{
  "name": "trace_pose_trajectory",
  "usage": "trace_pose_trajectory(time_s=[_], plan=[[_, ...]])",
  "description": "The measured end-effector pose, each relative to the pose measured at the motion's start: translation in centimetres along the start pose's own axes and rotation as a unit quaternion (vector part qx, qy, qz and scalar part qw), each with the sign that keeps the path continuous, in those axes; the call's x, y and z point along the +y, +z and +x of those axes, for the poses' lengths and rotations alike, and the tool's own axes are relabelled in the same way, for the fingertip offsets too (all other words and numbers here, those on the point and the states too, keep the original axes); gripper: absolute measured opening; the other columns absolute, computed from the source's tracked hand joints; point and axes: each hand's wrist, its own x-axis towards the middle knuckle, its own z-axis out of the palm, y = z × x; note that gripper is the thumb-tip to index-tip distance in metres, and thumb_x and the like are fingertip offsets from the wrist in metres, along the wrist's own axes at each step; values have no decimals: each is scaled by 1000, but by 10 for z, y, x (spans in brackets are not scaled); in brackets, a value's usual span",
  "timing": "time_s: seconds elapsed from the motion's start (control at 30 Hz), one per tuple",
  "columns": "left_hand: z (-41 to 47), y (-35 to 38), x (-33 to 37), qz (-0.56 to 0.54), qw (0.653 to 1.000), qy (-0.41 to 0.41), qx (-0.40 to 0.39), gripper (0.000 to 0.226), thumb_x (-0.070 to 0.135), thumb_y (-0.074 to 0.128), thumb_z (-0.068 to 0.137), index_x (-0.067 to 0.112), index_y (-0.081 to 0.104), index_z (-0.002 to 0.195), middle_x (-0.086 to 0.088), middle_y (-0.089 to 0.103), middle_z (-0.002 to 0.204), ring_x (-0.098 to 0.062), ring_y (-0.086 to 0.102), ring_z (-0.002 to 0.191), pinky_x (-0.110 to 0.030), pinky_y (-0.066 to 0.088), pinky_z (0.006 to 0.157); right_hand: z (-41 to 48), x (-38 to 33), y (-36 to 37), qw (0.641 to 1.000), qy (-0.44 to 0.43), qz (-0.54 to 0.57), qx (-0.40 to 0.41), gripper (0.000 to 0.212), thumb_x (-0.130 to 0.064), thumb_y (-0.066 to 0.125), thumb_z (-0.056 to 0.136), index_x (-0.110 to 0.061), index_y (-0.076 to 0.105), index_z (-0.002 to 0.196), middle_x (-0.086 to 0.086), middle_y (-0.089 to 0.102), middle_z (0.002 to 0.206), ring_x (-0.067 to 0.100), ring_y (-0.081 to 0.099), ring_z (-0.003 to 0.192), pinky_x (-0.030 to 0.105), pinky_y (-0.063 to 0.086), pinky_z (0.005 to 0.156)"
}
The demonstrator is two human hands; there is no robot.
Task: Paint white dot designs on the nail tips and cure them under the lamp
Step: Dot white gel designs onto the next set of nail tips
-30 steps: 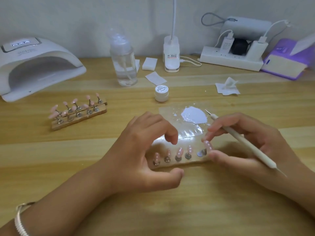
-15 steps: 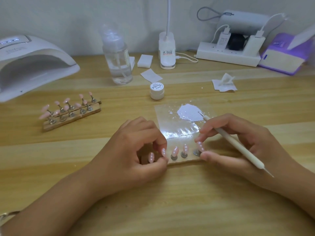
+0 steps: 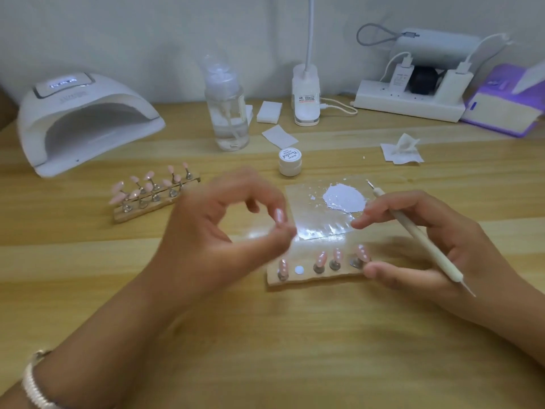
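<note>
We're at a small nail-art station, a home desk by the look of it: wooden table (image 3: 295, 349) against a plain white wall (image 3: 147, 31), curing lamp (image 3: 85, 122) on the left, pink nail tips (image 3: 147, 187) on a stand, a gel pot (image 3: 290, 162), a pump bottle (image 3: 225, 113), and chargers crowding a power strip (image 3: 407, 106).
</note>
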Motion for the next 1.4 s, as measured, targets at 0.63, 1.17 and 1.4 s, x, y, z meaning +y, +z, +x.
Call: trace_pose_trajectory(time_s=[0.63, 1.17, 1.4], plan=[[-37, -10, -15, 17, 984, -145, -106, 15, 3, 80, 74, 17, 74, 75, 5, 76, 85, -15, 73, 85, -40, 58, 77, 43, -28, 61, 963, -90, -219, -130, 33, -27, 72, 75, -31, 46, 96, -22, 59, 77, -9, 33, 100, 0, 24, 89], [-29, -7, -20, 49, 981, -152, -113, 15, 11, 80, 75, 24, 74, 74, 9, 74, 78, -14, 71, 76, -35, 57, 69, 41, -19, 50, 961, -87, -240, -110, 55, -14, 83, 69, -37, 40, 94, -27, 53, 76, -8, 36, 101, 3, 23, 93], [-23, -3, -16, 58, 978, -164, -112, 15, 11, 82, 76, 21, 72, 72, 13, 70, 69, 3, 56, 60, -7, 38, 56, 38, -16, 51, 961, -89, -236, -109, 46, -20, 78, 72, -37, 42, 95, -31, 48, 78, -9, 39, 97, 5, 23, 95]])
